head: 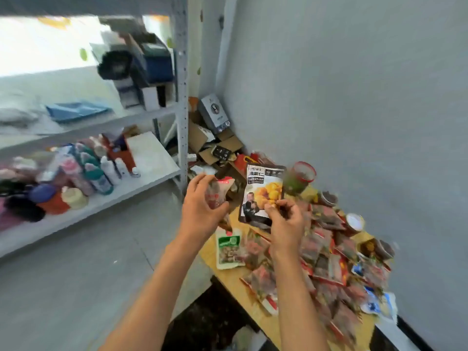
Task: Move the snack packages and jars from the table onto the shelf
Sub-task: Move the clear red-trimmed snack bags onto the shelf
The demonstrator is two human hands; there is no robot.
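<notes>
My left hand (pixel 200 209) is closed around a small red-and-clear snack packet (pixel 219 192), held in the air off the table's far left corner. My right hand (pixel 285 221) pinches the lower edge of a dark chestnut pouch (pixel 262 191) with yellow nuts printed on it, lifted upright above the wooden table (pixel 235 282). Several red snack packets (pixel 326 252) cover the table. A green-and-white packet (pixel 228 248) lies at its left edge. A red-lidded jar (pixel 300 178) stands at the far end. The grey metal shelf (pixel 152 160) is to the left.
The lower shelf board holds several bottles (pixel 101 171), a red box (pixel 121 153) and tubs. Cardboard boxes (pixel 215 140) are piled in the corner behind the shelf post (pixel 181 97). Small lidded cups (pixel 354 222) sit along the wall. Grey floor (pixel 88 262) lies between shelf and table.
</notes>
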